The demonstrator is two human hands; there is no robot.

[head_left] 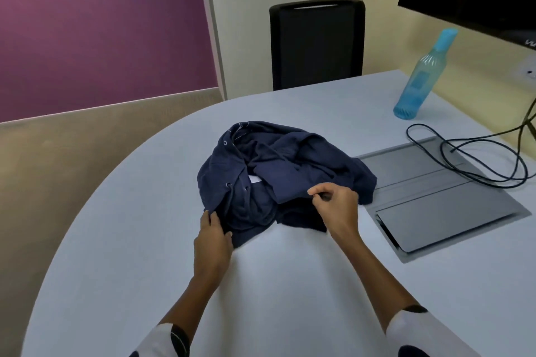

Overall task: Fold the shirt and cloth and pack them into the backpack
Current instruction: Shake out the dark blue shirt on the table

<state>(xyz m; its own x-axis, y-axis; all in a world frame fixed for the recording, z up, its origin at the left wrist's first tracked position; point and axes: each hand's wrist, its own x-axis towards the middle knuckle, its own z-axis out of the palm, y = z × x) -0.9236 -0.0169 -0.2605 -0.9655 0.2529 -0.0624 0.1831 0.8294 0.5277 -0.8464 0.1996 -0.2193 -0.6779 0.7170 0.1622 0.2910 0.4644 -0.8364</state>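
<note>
Head view: crumpled navy shirt [278, 171] lies mid-desk [145, 211]. Left hand [213, 240] grips its near-left edge; right hand [333, 200] fingers [314, 190] pinch a fold, seemingly the hem. Best practice: draw both edges apart and flatten the shirt before folding.

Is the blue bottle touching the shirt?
Apart. The head view shows bare table between the bottle and the shirt.
</note>
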